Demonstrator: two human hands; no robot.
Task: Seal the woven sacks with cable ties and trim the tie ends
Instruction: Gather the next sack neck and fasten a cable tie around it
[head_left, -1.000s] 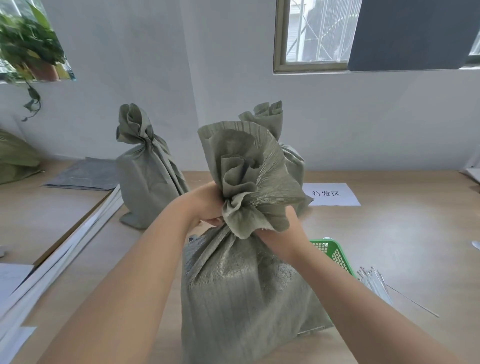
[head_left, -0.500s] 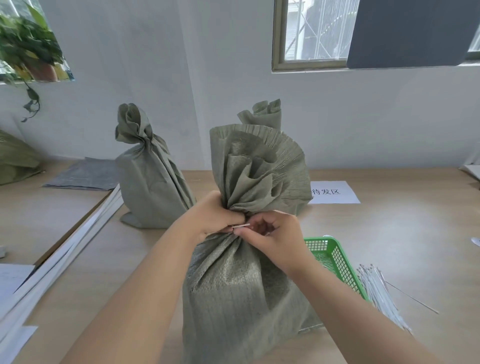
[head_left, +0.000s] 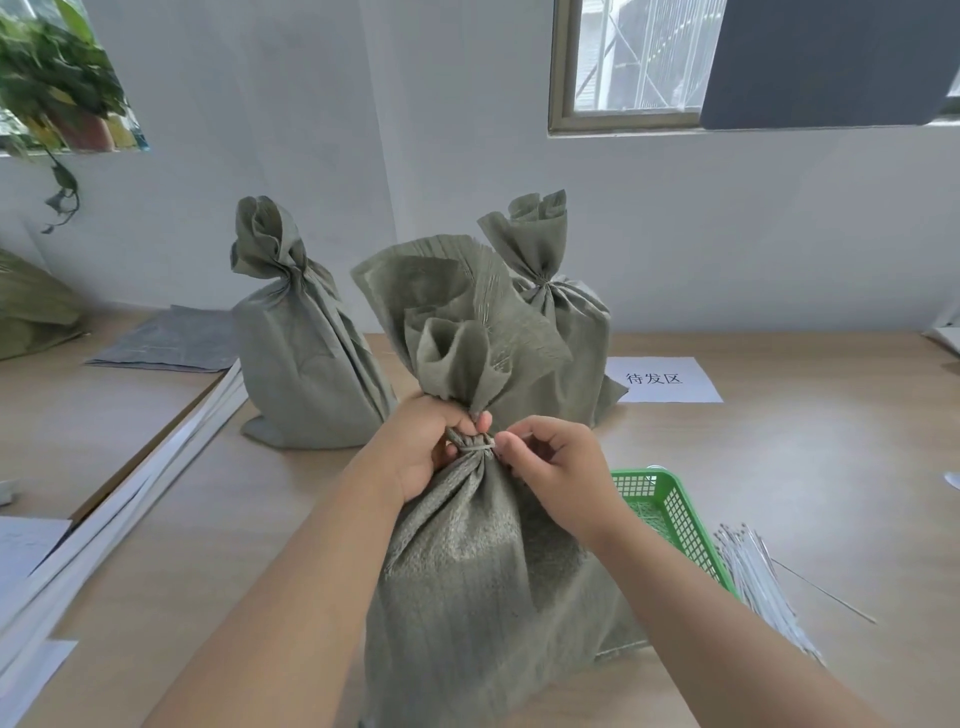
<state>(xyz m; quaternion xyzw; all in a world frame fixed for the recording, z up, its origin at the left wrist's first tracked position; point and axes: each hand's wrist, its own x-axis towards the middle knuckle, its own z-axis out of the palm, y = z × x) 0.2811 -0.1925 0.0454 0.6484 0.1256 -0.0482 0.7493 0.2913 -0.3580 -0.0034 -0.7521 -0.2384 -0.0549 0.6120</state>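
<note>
A grey-green woven sack (head_left: 483, 582) stands upright on the table in front of me, its mouth gathered into a ruffled bunch. My left hand (head_left: 423, 447) grips the gathered neck from the left. A pale cable tie (head_left: 475, 443) circles the neck just below that grip. My right hand (head_left: 553, 462) pinches the tie's end at the right side of the neck. A pile of loose white cable ties (head_left: 758, 582) lies on the table to the right.
Two tied sacks stand behind, one at the left (head_left: 298, 343) and one at the right (head_left: 561, 332). A green plastic basket (head_left: 670, 514) sits beside the front sack. A paper label (head_left: 662, 379) lies by the wall. Flat sacks (head_left: 166, 343) and white boards (head_left: 119, 509) lie left.
The tie now sits wrapped round the neck. My right hand moved from under the bunch to the right side, pinching the tie end. The ruffled top tilted left, uncovering the back sack.
</note>
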